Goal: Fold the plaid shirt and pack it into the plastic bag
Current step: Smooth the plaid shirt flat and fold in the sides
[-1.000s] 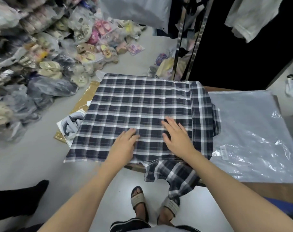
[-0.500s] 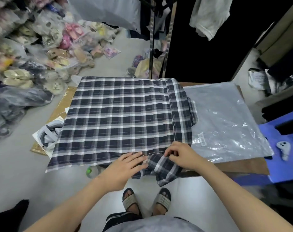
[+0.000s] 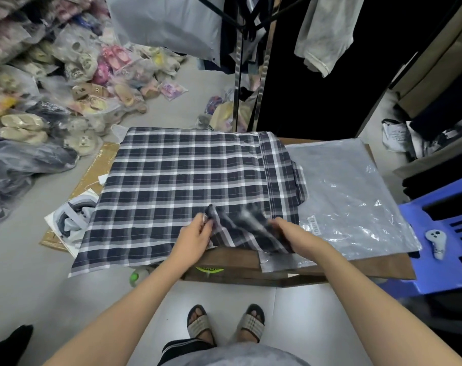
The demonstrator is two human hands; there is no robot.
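The dark blue and white plaid shirt (image 3: 182,186) lies flat, back up, over a brown cardboard box (image 3: 251,268). Its left part hangs off the box's left edge. My left hand (image 3: 195,237) and my right hand (image 3: 290,232) each pinch the shirt's sleeve at the near edge and hold it lifted over the shirt's body. The sleeve is blurred. A clear plastic bag (image 3: 349,196) lies flat to the right of the shirt, partly under its right edge.
A blue plastic stool (image 3: 446,233) with a white controller (image 3: 436,240) on it stands at the right. Bagged sandals and clothes are heaped on the floor at the left (image 3: 74,83). A clothes rack (image 3: 238,62) rises behind the box. My feet in sandals (image 3: 224,323) stand below.
Both hands left the shirt's back, took the sleeve hanging off the near edge, and have lifted it up onto the shirt. The camera view has shifted right.
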